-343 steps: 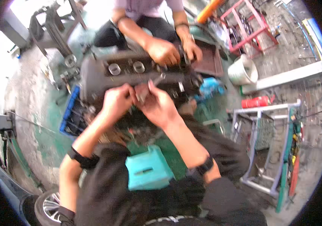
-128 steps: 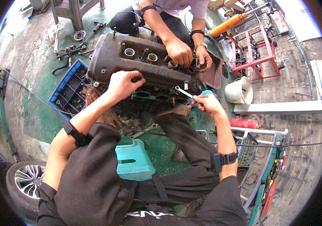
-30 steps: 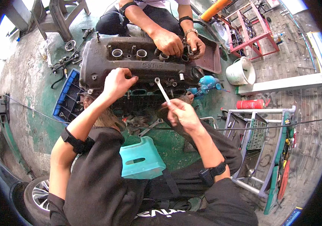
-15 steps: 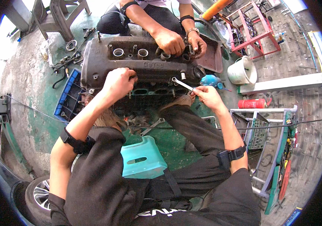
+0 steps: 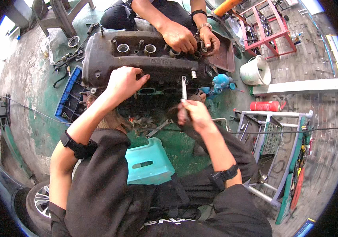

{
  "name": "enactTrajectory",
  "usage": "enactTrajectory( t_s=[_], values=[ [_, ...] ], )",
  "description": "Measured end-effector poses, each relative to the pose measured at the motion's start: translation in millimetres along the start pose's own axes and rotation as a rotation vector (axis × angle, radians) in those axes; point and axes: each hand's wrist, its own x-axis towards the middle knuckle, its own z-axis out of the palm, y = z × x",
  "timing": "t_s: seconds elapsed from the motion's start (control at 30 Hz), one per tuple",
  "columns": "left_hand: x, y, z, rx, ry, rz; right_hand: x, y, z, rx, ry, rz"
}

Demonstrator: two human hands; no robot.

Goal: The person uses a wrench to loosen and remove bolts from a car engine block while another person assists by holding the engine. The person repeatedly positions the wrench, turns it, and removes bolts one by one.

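Note:
A dark, grimy engine valve cover [image 5: 117,63] on an engine lies across the far middle, facing me. My left hand [image 5: 124,83] is at its near edge with fingers curled; whatever they may hold is hidden. In my right hand [image 5: 196,114] is a silver combination wrench [image 5: 184,90], gripped near its lower end. The wrench's ring end meets the cover's near right edge, with its shaft pointing back toward me. Just right of that end a small silver socket-like cylinder [image 5: 194,74] stands up.
Opposite me, a co-worker's hands [image 5: 180,38] work at the cover's far right. A turquoise stool [image 5: 149,175] stands below me. Left is a blue parts tray [image 5: 61,106]; right are a blue tool [image 5: 221,82], white bucket [image 5: 252,73], fire extinguisher [image 5: 264,106] and metal rack [image 5: 252,189].
My right hand has swung left and toward me, turning the wrench from slanting right to nearly straight. My left hand has shifted slightly, its thumb side now turned outward.

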Motion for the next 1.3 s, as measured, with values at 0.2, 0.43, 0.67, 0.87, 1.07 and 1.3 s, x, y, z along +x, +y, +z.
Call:
enactTrajectory(
  t_s=[0.2, 0.43, 0.67, 0.87, 1.07, 1.3],
  values=[
    [6.1, 3.5, 1.3, -0.173, -0.013, -0.131, 59.8, -10.6, 94.4, 0.518, -0.005, -0.030],
    [5.7, -0.2, 5.0, -0.091, 0.034, -0.124, 10.7, -34.3, 84.8, 0.654, -0.270, -0.057],
    [2.8, 0.1, 3.6, -0.082, 0.052, -0.117, -17.1, -18.6, 3.0, -0.275, 0.209, -0.140],
    [0.6, 0.2, 5.8, -0.067, 0.088, -0.107, -14.4, -38.3, -54.2, -0.484, 0.230, -0.187],
    [0.4, -0.8, 7.8, -0.060, 0.090, -0.098, -6.5, -76.6, -69.5, -0.587, 0.158, 0.033],
    [-0.4, 0.2, 6.6, -0.084, 0.114, -0.066, -1.7, -101.8, -70.4, -0.628, 0.073, 0.143]
  ],
)
